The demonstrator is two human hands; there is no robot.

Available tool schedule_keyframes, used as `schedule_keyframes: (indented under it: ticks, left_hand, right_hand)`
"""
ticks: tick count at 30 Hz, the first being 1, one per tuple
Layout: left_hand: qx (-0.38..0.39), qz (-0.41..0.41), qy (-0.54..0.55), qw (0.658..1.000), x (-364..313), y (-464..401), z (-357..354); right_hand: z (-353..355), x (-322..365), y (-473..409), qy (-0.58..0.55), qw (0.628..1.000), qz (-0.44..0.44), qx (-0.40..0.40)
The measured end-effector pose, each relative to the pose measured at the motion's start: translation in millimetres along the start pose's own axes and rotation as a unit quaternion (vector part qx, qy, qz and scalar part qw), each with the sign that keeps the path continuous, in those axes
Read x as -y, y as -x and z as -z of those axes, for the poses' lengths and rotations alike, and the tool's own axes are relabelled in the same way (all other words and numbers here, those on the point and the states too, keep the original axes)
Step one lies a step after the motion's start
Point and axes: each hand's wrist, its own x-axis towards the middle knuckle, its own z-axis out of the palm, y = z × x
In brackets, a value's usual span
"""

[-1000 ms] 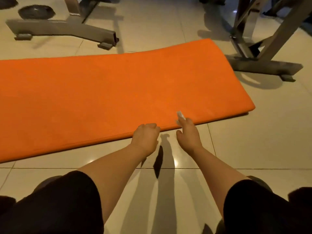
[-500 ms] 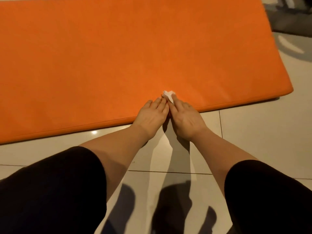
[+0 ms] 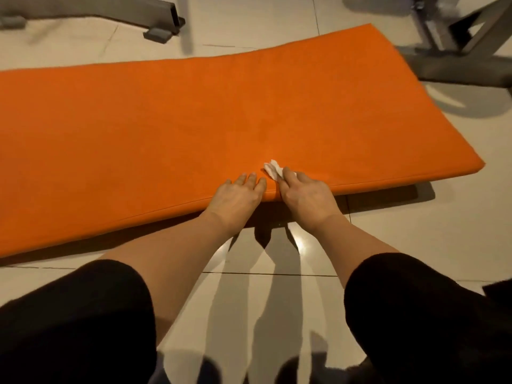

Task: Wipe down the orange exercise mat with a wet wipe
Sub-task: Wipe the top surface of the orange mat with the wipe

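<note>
Lying on pale floor tiles (image 3: 415, 217), orange mat (image 3: 166, 128); right-hand fingers (image 3: 286, 176) pinching wipe (image 3: 273, 169).

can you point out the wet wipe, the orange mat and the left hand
wet wipe (image 3: 273, 169), head view, on the white crumpled part showing past the right hand's fingers
orange mat (image 3: 166, 120), head view, on its bare top surface, left of middle
left hand (image 3: 238, 196), head view, on the back of the hand
</note>
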Motion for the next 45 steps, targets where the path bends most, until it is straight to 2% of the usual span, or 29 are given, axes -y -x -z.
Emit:
schedule_keyframes:
  ticks: [4,12,16,19,24,28,34,37,40,42,45]
  left_hand:
    - [0.013,-0.003,0.01,1.0,-8,78,10]
    - [0.048,0.014,0.043,0.998,-39,242,-15]
    - [0.101,0.054,0.057,0.992,-59,261,-15]
    - [0.067,0.012,0.07,0.995,-88,246,-3]
    - [0.053,-0.007,0.117,0.992,-148,228,5]
    - [0.053,-0.048,0.141,0.987,-200,196,16]
    - [0.057,-0.117,0.197,0.972,-258,148,12]
    - [0.053,-0.142,0.232,0.961,-291,120,10]
    - [0.063,-0.169,0.243,0.953,-327,93,12]
    - [0.083,-0.188,0.234,0.95,-348,80,11]
    - [0.109,-0.184,0.227,0.95,-362,68,6]
  right_hand:
    - [36,46,61,-0.027,0.999,-0.004,0.03]
    - [69,151,185,-0.048,0.994,0.079,0.059]
    - [66,180,212,-0.131,0.985,0.068,0.094]
    - [54,171,225,-0.197,0.975,0.063,0.085]
    - [19,129,281,-0.288,0.953,-0.087,0.041]
    - [6,79,312,-0.335,0.899,-0.279,-0.03]
    - [-28,-3,351,-0.229,0.851,-0.464,-0.094]
    - [-56,-40,363,-0.211,0.837,-0.505,-0.022]
    - [-79,-47,361,-0.289,0.84,-0.455,0.064]
    - [-89,-49,359,-0.282,0.853,-0.425,0.111]
    - [-92,-67,351,-0.231,0.862,-0.388,0.23]
